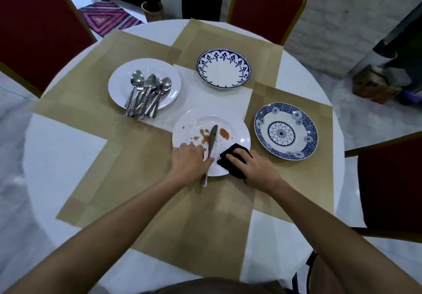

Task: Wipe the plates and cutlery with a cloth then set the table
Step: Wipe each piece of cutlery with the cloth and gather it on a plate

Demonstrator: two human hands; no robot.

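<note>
A white plate [237, 131] smeared with brown sauce sits in front of me. A knife [212, 140] lies across it, blade up, handle over the near rim. My left hand [189, 161] rests on the plate's left near rim with fingers closing on the knife's handle. My right hand [251, 168] presses a black cloth [230, 156] on the plate's right near rim. Another white plate [118, 83] at the left holds a pile of spoons and forks [146, 95]. Two blue-patterned plates stand further off, one at the back [223, 70], one at the right [285, 131].
Tan placemats [146, 156] cover much of the round white table [64, 156]. Red chairs stand at the back left [34, 33], at the back [267, 3] and at the right [392, 184]. A cardboard box [372, 86] sits on the floor at the far right.
</note>
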